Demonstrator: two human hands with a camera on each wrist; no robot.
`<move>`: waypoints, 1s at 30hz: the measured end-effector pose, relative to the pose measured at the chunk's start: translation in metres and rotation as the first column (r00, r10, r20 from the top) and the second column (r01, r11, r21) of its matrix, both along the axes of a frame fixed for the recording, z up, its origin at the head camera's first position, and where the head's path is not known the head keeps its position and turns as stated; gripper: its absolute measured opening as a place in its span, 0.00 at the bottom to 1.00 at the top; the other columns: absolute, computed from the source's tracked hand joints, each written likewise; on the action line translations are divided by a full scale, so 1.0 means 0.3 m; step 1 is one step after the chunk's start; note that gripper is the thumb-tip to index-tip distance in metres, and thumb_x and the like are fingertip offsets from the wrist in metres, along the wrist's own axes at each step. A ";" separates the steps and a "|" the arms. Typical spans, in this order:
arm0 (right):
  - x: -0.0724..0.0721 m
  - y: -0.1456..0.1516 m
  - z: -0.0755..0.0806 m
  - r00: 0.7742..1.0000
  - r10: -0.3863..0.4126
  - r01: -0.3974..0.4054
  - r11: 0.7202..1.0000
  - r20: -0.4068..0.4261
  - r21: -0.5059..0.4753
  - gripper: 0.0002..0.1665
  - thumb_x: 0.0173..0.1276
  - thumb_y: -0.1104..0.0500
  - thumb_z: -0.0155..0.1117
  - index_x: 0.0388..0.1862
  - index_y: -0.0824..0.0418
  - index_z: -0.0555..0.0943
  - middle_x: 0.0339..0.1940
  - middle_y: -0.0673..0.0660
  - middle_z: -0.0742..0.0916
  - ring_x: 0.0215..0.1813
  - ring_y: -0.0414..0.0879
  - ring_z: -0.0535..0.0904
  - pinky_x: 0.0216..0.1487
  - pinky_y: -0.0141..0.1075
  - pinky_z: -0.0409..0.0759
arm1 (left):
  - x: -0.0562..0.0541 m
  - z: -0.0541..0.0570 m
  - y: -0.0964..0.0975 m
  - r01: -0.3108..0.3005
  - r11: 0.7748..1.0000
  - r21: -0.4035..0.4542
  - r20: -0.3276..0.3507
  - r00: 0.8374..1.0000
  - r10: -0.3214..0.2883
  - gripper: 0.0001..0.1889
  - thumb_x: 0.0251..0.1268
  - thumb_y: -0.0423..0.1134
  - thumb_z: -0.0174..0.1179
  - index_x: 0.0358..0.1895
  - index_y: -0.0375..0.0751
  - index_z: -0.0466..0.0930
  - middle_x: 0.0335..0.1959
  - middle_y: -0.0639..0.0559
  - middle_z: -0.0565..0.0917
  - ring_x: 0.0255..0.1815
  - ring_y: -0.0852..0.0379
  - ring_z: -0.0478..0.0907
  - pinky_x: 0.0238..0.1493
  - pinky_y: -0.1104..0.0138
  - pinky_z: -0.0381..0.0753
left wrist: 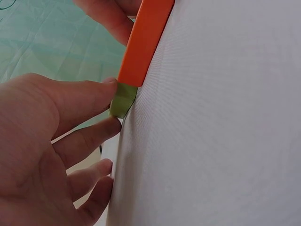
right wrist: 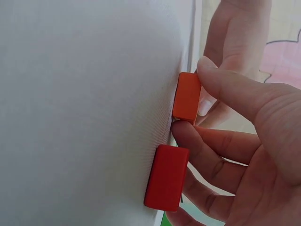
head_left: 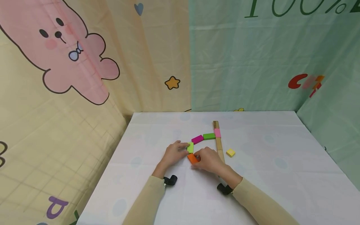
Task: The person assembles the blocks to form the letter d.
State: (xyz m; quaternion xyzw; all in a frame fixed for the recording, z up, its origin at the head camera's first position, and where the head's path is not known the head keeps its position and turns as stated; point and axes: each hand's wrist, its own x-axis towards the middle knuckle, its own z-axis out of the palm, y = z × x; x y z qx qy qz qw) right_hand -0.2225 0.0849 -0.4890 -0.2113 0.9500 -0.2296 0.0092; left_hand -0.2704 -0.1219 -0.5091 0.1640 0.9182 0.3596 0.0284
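My left hand (head_left: 173, 153) pinches a lime-green block (head_left: 191, 147) between thumb and forefinger; its other fingers are spread apart in the left wrist view. An orange block (head_left: 192, 158) lies end to end with the lime one, and my right hand (head_left: 209, 159) grips it with thumb and forefinger. Close below the right fingertips, a red block (right wrist: 167, 178) shows in the right wrist view; in the head view I cannot make it out. Beyond the lime block, a magenta block (head_left: 197, 139) and a green block (head_left: 209, 136) continue the curved row.
The row meets a straight line of wood-coloured pieces (head_left: 219, 144) that includes a pink block (head_left: 217, 132). Right of that line sits a yellow block (head_left: 230, 152). All lie on a white-covered table (head_left: 157, 125), with printed curtains (head_left: 152, 56) behind it.
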 end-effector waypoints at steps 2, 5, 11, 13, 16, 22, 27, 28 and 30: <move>0.000 0.000 0.001 1.000 0.000 0.000 1.000 -0.001 -0.003 0.25 0.51 0.42 0.82 0.40 0.57 0.90 0.19 0.45 0.78 0.32 0.44 0.71 0.32 0.38 0.71 | 0.000 0.000 0.002 0.004 1.000 -0.004 -0.005 1.000 -0.004 0.19 0.66 0.45 0.68 0.60 0.54 0.85 0.69 0.36 0.73 0.69 0.32 0.68 0.65 0.37 0.65; 0.001 -0.001 0.001 1.000 -0.006 0.006 1.000 -0.001 -0.005 0.25 0.51 0.42 0.82 0.41 0.57 0.90 0.23 0.43 0.80 0.33 0.43 0.72 0.33 0.38 0.73 | -0.001 0.001 0.003 0.007 1.000 -0.008 -0.008 1.000 -0.007 0.19 0.65 0.45 0.68 0.60 0.54 0.85 0.69 0.36 0.73 0.69 0.32 0.68 0.65 0.36 0.65; 0.005 -0.001 0.007 1.000 -0.010 0.010 1.000 -0.004 0.006 0.28 0.51 0.41 0.82 0.44 0.58 0.90 0.21 0.43 0.79 0.32 0.43 0.72 0.33 0.37 0.73 | -0.002 -0.003 0.001 0.008 1.000 -0.008 -0.017 1.000 -0.008 0.19 0.65 0.45 0.69 0.59 0.54 0.85 0.69 0.36 0.73 0.68 0.32 0.69 0.65 0.38 0.66; 0.004 0.001 0.014 1.000 -0.002 0.002 1.000 0.002 -0.001 0.29 0.52 0.42 0.82 0.47 0.58 0.89 0.21 0.43 0.79 0.32 0.42 0.72 0.31 0.36 0.73 | -0.001 -0.002 -0.001 0.012 1.000 -0.001 -0.023 1.000 -0.012 0.19 0.65 0.45 0.68 0.59 0.54 0.85 0.68 0.36 0.73 0.68 0.32 0.69 0.65 0.38 0.66; -0.003 0.008 0.034 1.000 0.009 -0.008 1.000 0.019 -0.024 0.32 0.52 0.44 0.82 0.52 0.58 0.88 0.24 0.45 0.81 0.32 0.42 0.73 0.31 0.36 0.74 | -0.001 0.001 -0.006 0.018 1.000 0.014 -0.029 0.999 -0.018 0.18 0.65 0.45 0.68 0.59 0.53 0.85 0.67 0.39 0.76 0.69 0.33 0.69 0.65 0.38 0.66; -0.015 0.036 0.078 0.997 -0.005 0.009 0.999 0.073 -0.045 0.32 0.54 0.46 0.82 0.57 0.55 0.86 0.38 0.50 0.86 0.41 0.44 0.78 0.39 0.38 0.79 | -0.001 0.011 -0.012 0.054 0.996 0.066 0.008 0.998 -0.054 0.21 0.67 0.45 0.68 0.63 0.52 0.82 0.68 0.50 0.76 0.72 0.45 0.67 0.70 0.44 0.64; -0.004 0.075 0.098 0.996 -0.011 0.015 0.999 0.086 -0.043 0.33 0.58 0.48 0.79 0.62 0.55 0.83 0.46 0.52 0.86 0.49 0.49 0.79 0.41 0.40 0.80 | -0.002 0.012 -0.013 0.082 0.995 0.060 0.036 0.996 -0.084 0.26 0.66 0.49 0.68 0.67 0.54 0.78 0.72 0.54 0.72 0.75 0.48 0.63 0.72 0.46 0.61; 0.000 0.084 0.097 0.997 -0.016 0.019 0.999 0.081 -0.041 0.33 0.58 0.49 0.79 0.62 0.54 0.83 0.47 0.53 0.86 0.49 0.49 0.79 0.40 0.41 0.81 | -0.001 0.012 -0.013 0.091 0.994 0.053 0.044 0.995 -0.094 0.27 0.66 0.50 0.68 0.68 0.55 0.77 0.73 0.55 0.70 0.76 0.48 0.62 0.72 0.45 0.61; 0.008 0.101 0.091 0.998 -0.021 0.023 0.999 0.063 -0.035 0.34 0.58 0.49 0.79 0.63 0.54 0.82 0.48 0.53 0.86 0.50 0.50 0.80 0.41 0.42 0.81 | 0.003 0.012 -0.015 0.112 0.993 0.031 0.062 0.992 -0.114 0.30 0.65 0.53 0.68 0.70 0.58 0.75 0.75 0.58 0.67 0.77 0.49 0.58 0.72 0.45 0.59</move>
